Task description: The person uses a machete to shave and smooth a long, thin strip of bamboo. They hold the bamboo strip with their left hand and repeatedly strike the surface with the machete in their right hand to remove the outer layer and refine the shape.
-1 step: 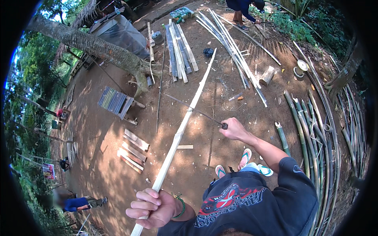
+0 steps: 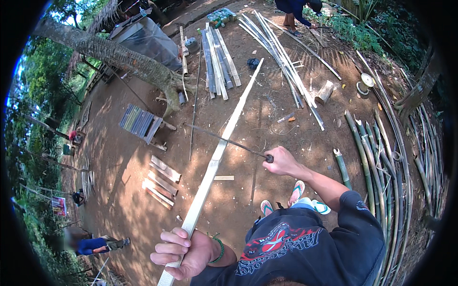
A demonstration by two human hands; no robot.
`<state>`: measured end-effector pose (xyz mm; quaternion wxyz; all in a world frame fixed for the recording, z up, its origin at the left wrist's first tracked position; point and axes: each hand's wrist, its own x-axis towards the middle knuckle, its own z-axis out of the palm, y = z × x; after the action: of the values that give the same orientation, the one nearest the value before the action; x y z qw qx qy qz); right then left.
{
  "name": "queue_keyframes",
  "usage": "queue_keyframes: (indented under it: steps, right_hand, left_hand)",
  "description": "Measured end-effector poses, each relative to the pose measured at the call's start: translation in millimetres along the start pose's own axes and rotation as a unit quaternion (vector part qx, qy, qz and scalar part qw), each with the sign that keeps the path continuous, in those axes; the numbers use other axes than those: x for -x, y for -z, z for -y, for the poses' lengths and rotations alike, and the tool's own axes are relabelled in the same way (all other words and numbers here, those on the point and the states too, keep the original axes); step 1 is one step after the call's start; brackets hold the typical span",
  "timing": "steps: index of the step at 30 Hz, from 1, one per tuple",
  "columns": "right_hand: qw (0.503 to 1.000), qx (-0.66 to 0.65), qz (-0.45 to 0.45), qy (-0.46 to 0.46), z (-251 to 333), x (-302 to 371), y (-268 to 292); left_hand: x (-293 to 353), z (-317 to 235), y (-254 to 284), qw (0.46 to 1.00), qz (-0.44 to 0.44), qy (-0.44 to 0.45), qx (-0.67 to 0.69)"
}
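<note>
My left hand (image 2: 183, 252), a green band at its wrist, is wrapped round the near end of a long pale bamboo strip (image 2: 204, 193). The strip slants away from me to a narrow far tip. My right hand (image 2: 282, 162) is closed round the dark handle of a long, thin-bladed knife (image 2: 245, 148). Its blade lies across the strip beyond the middle, and the blade's tip sticks out past the strip's left side. Whether the edge bites into the bamboo is too fine to tell.
Split bamboo slats (image 2: 217, 64) and longer strips (image 2: 281, 59) lie ahead on the dirt. Short boards (image 2: 162, 178) lie left, near a low slatted bench (image 2: 138, 121). Green bamboo poles (image 2: 365, 148) line the right. A co-worker (image 2: 298, 12) bends at the far right; another person (image 2: 93, 246) is at lower left.
The knife has slid down along the strip toward me, and my right hand has shifted slightly nearer and to the left. My left hand keeps its hold.
</note>
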<state>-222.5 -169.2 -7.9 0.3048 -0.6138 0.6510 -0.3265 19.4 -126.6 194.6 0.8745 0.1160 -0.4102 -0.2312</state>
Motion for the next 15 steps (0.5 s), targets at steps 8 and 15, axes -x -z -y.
queue_keyframes:
  steps: [8, 15]
  right_hand:
    - [0.999, -0.007, -0.021, 0.041, -36, -29, 0]
    - [0.989, -0.054, 0.03, 0.138, 15, -17, 4]
  left_hand:
    - [0, 1, -15, 0.995, 0.047, 0.055, 0.074]
    - [7, 2, -23, 0.997, 0.04, 0.04, 0.053]
